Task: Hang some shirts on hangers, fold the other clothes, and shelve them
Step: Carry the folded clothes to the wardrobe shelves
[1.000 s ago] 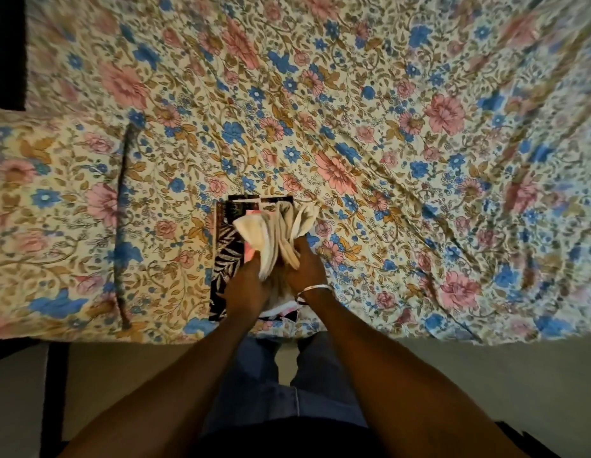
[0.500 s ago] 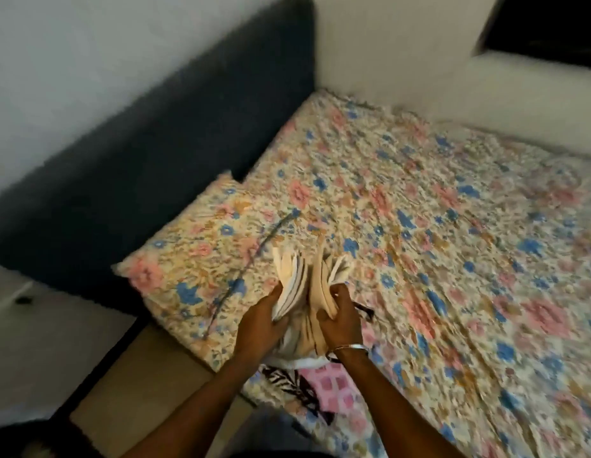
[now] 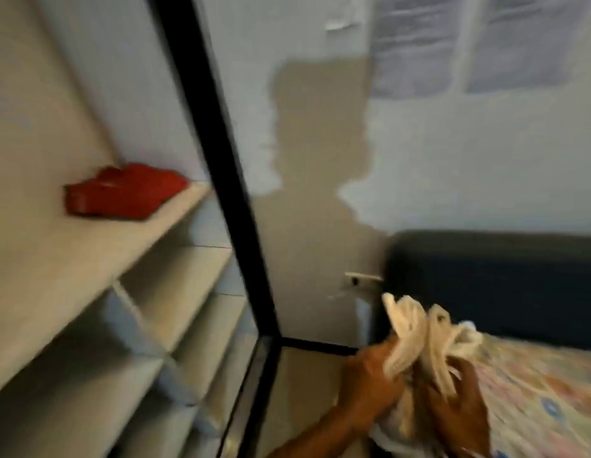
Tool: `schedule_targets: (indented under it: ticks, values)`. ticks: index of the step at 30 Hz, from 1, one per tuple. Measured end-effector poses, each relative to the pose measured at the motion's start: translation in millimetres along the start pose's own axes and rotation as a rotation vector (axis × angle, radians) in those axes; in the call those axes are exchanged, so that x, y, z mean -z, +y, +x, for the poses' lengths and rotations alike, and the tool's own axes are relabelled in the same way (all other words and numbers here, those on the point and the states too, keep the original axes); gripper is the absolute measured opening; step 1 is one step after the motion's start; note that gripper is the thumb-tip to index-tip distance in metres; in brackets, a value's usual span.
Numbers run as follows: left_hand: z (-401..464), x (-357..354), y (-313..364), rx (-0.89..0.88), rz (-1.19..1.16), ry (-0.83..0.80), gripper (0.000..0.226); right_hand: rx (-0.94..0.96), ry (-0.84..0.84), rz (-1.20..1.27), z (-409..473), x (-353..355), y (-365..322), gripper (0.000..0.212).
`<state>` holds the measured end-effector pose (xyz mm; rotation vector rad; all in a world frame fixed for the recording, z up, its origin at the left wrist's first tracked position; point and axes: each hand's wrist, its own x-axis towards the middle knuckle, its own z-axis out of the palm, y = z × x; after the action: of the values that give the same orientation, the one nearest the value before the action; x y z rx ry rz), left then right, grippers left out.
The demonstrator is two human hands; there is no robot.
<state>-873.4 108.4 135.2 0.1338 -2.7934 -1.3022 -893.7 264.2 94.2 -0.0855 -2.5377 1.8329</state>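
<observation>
A bundle of folded cream-white cloth (image 3: 419, 338) sticks up between both hands at the lower right. My left hand (image 3: 370, 388) grips its left side and my right hand (image 3: 459, 401) grips its right side. More white fabric hangs below the hands. A pale shelf unit (image 3: 99, 259) with several open shelves fills the left of the blurred view. A folded red garment (image 3: 122, 193) lies on its upper shelf.
A black frame post (image 3: 228, 180) edges the shelf unit. Behind it is a wall with peeled paint (image 3: 320, 160). A dark blue headboard (image 3: 492, 282) and the floral bed cover (image 3: 545, 391) are at the right, close behind my hands.
The view has swung left from the bed to the shelf unit. Both hands still grip the cream cloth, carried off the bed; the patterned clothes underneath are out of view.
</observation>
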Motion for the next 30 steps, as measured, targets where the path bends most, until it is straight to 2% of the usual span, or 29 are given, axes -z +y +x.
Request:
schedule_targets:
  ticks: [3, 5, 7, 8, 11, 13, 15, 17, 18, 21, 22, 23, 26, 27, 28, 30]
  values:
    - [24.2, 56.1, -43.3, 0.058, 0.037, 0.141, 0.064, 0.122, -0.094, 0.043, 31.3, -71.2, -56.5, 0.056]
    - [42.7, 95.6, -71.9, 0.069, 0.099, 0.243, 0.061, 0.105, -0.211, 0.103, 48.4, -117.6, -92.9, 0.064]
    - [60.4, 136.9, -98.1, 0.113, 0.128, 0.371, 0.060, 0.128, -0.309, 0.160, 68.9, -165.8, -124.9, 0.069]
    - [68.1, 161.5, -109.7, 0.094, 0.157, 0.502, 0.061, 0.144, -0.371, 0.182, 80.1, -195.7, -136.4, 0.069]
    - [80.0, 223.7, -135.4, 0.129, 0.186, 0.715, 0.049, 0.203, -0.484, 0.200, 85.5, -254.4, -180.5, 0.049]
    - [82.0, 258.0, -151.3, 0.165, 0.086, 0.747, 0.038, 0.266, -0.559, 0.144, 92.1, -287.5, -200.8, 0.047]
    - [80.3, 282.8, -162.7, 0.220, -0.027, 0.709, 0.050, 0.324, -0.641, 0.081, 100.9, -317.8, -219.4, 0.049]
    - [77.2, 305.1, -171.5, 0.318, 0.027, 0.790, 0.067, 0.375, -0.721, 0.030, 109.9, -348.7, -236.7, 0.053]
    - [82.7, 315.9, -179.6, 0.364, 0.019, 0.837, 0.067, 0.407, -0.765, 0.014, 113.2, -365.2, -243.8, 0.055]
    - [86.4, 338.9, -195.4, 0.448, -0.012, 0.952, 0.039, 0.472, -0.821, 0.019, 116.1, -405.6, -259.5, 0.053]
    - [89.3, 345.1, -197.4, 0.487, -0.022, 0.985, 0.034, 0.484, -0.840, 0.007, 117.0, -417.2, -265.9, 0.051]
    - [92.3, 351.7, -199.7, 0.530, -0.025, 1.007, 0.041, 0.500, -0.872, -0.006, 121.1, -430.7, -273.5, 0.050]
    - [94.4, 369.9, -199.4, 0.633, 0.040, 1.144, 0.054, 0.541, -0.987, -0.055, 137.3, -450.7, -300.6, 0.052]
    - [95.7, 373.5, -190.6, 0.670, 0.061, 1.134, 0.056, 0.560, -1.039, -0.082, 144.7, -451.1, -310.7, 0.052]
    - [99.8, 383.1, -180.1, 0.683, 0.124, 1.147, 0.058, 0.601, -1.098, -0.103, 154.7, -454.1, -324.5, 0.050]
    - [102.2, 400.5, -162.3, 0.648, 0.243, 1.272, 0.061, 0.683, -1.188, -0.142, 171.0, -453.5, -353.7, 0.050]
